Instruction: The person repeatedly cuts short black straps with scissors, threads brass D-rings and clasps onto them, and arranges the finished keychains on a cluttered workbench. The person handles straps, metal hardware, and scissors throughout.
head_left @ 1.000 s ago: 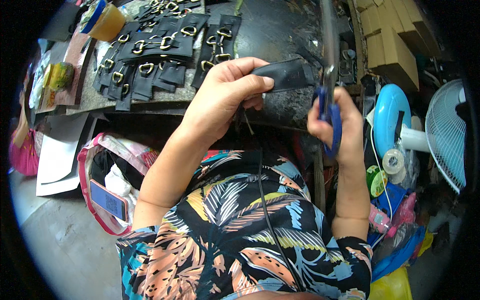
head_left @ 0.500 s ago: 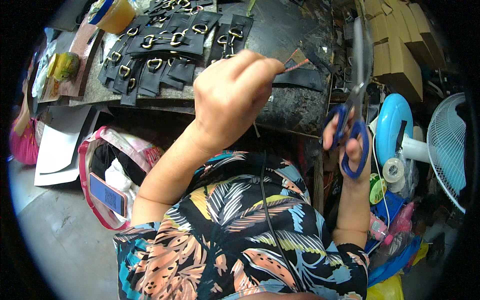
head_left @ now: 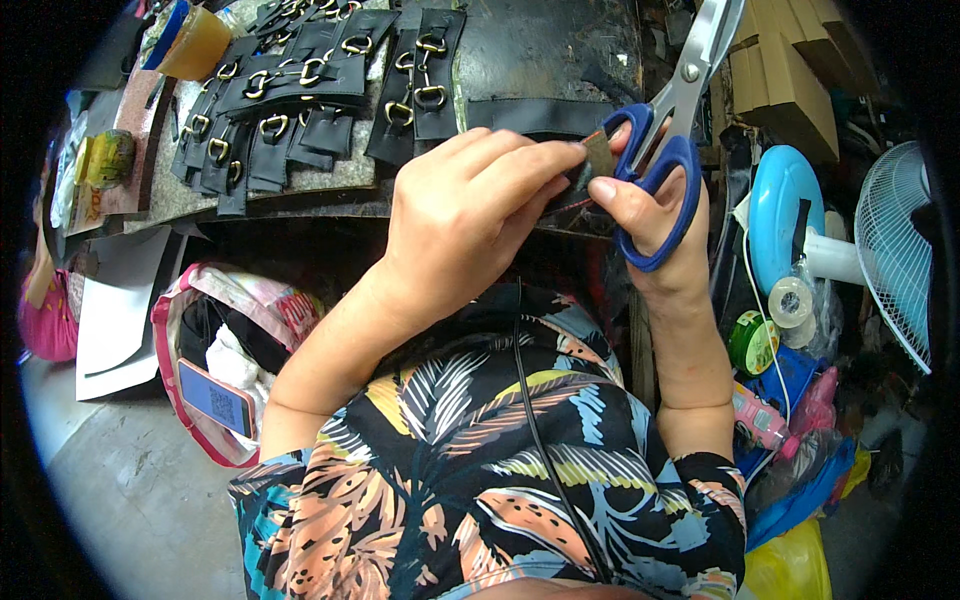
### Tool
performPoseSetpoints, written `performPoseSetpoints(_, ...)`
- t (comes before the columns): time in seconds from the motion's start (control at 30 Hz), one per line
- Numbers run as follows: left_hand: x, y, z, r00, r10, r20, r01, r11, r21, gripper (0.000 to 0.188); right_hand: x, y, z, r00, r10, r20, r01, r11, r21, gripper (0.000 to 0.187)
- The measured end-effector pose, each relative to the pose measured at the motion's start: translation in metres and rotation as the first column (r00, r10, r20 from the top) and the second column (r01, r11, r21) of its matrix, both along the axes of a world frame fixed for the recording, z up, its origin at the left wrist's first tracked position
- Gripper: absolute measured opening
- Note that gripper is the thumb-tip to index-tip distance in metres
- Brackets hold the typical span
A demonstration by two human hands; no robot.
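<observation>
Above the table's front edge, my left hand [head_left: 465,205] pinches a small dark piece of material [head_left: 598,158] with a reddish edge. My right hand [head_left: 650,215] has its fingers in the blue handle loops of a pair of scissors [head_left: 690,75]; the blades point up and away. The right thumb and a fingertip also reach the small piece, beside the left fingertips. Beyond both hands a flat black leather strip [head_left: 540,116] lies on the table. Several black leather straps [head_left: 270,150] with gold-coloured metal rings and bars are spread to the left, some overlapping.
The dark worktable [head_left: 540,50] carries a jar of amber stuff [head_left: 190,45] and a yellow-green roll [head_left: 105,160] at left. A fan [head_left: 890,240] and cardboard boxes [head_left: 785,100] stand at right. Below left is a bag [head_left: 170,340] with a phone [head_left: 215,397] on it.
The right hand has come in left with the scissors to meet the left hand. The small piece has turned and is now touched by both hands. The whole view has shifted slightly.
</observation>
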State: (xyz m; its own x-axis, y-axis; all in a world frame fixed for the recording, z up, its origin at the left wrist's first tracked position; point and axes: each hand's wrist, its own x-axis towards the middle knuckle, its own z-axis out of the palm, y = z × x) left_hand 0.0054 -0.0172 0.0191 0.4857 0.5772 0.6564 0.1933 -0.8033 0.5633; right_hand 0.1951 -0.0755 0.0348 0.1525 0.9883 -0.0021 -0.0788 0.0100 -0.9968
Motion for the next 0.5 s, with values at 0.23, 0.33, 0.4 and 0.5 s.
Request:
performPoseSetpoints(0.23,0.007,-0.007,0.013,0.998,-0.046,0.035,0.045,0.999,0.019,0.013,0.005,-0.006,-0.007,0.998,-0.056,0.041,0.053,0.996,0.075,0.037)
performPoseSetpoints(0.33,-0.006,-0.006,0.026,0.942,-0.336,0.024,0.332,0.938,0.099,0.024,0.011,-0.002,-0.009,0.986,-0.16,-0.044,0.165,0.979,0.12,0.035)
performPoseSetpoints(0.4,-0.004,-0.01,0.026,0.968,-0.246,-0.055,0.252,0.957,0.144,0.026,0.013,-0.002,-0.009,0.985,-0.131,-0.115,0.14,0.987,0.079,0.034)
performPoseSetpoints(0.5,0.008,-0.011,0.017,0.999,0.016,-0.04,-0.01,0.989,0.149,0.033,0.013,-0.005,-0.009,0.978,-0.086,-0.191,0.094,0.995,0.034,0.035)
